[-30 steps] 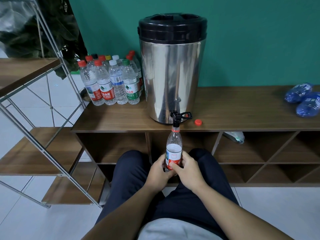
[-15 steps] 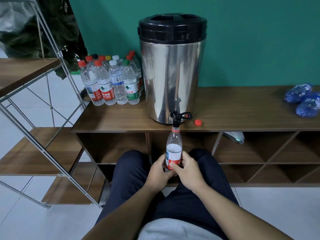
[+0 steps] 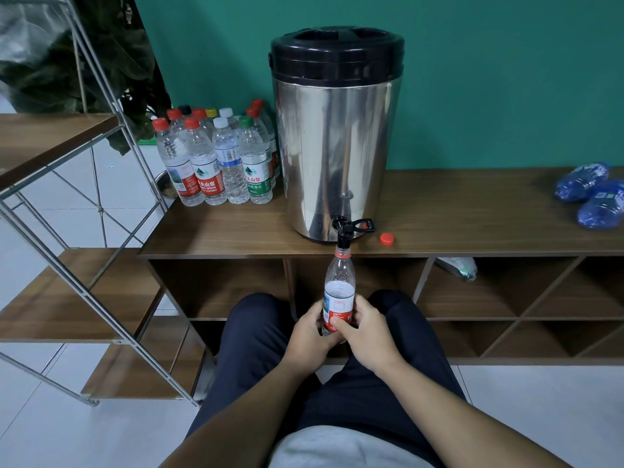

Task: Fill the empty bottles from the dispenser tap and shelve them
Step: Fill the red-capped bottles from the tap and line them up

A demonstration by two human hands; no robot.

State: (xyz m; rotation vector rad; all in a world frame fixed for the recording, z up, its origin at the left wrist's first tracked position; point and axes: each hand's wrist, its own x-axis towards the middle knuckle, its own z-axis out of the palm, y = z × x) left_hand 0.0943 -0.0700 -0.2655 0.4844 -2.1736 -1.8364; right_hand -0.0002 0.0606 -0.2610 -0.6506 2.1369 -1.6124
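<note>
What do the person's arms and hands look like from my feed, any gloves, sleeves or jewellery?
Both hands are bare: no gloves on the left hand or the right hand, and no rings, watch or wristband show. The forearms are uncovered all the way to the frame's bottom edge, so no sleeves are visible. Below them are dark navy trousers and a light grey top.

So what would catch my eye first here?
The tall steel dispenser with its black lid, standing on the wooden cabinet. Below its tap, both hands, left hand and right hand, grip an uncapped bottle; capped bottles cluster to the dispenser's left.
</note>
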